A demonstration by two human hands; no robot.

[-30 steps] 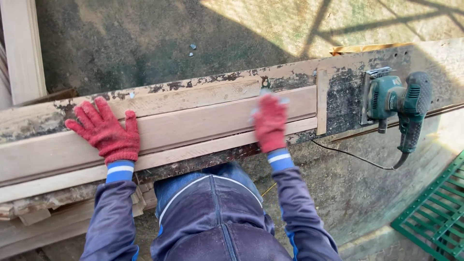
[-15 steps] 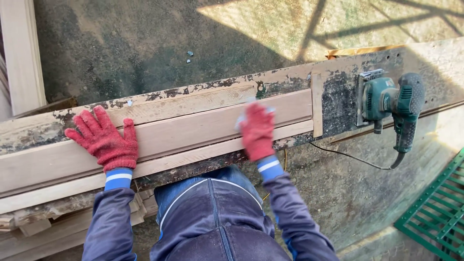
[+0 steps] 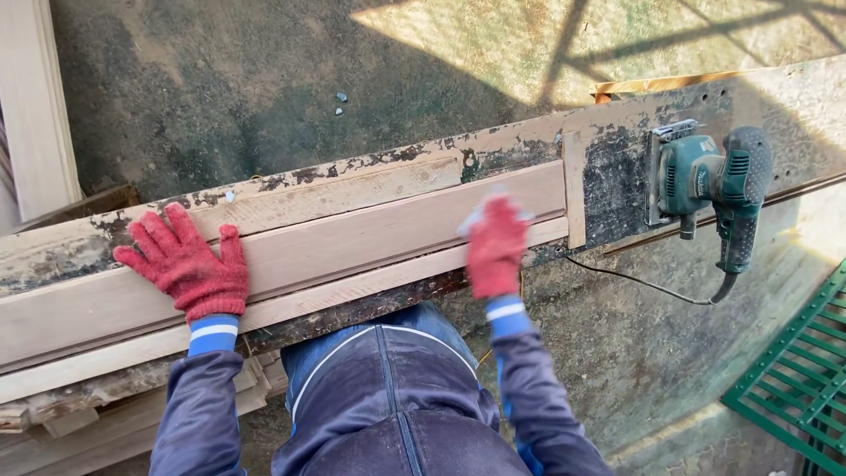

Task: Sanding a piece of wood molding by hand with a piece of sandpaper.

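Note:
A long pale wooden moulding (image 3: 352, 234) lies along a worn, paint-flaked workbench plank (image 3: 414, 154). My left hand (image 3: 183, 262), in a red knit glove, rests flat with fingers spread on the moulding's left part. My right hand (image 3: 496, 244), also red-gloved and blurred by motion, presses a small pale piece, probably sandpaper (image 3: 476, 219), against the moulding near its right end.
A green electric sander (image 3: 716, 189) sits on the bench at the right, its black cord (image 3: 634, 282) hanging down. A green metal grate (image 3: 797, 375) lies at lower right. Stacked wood strips (image 3: 79, 410) lie under the bench at the left. A pale board (image 3: 31, 106) stands at far left.
My right hand slid left along the moulding, then back to the right. My left hand stayed flat in place.

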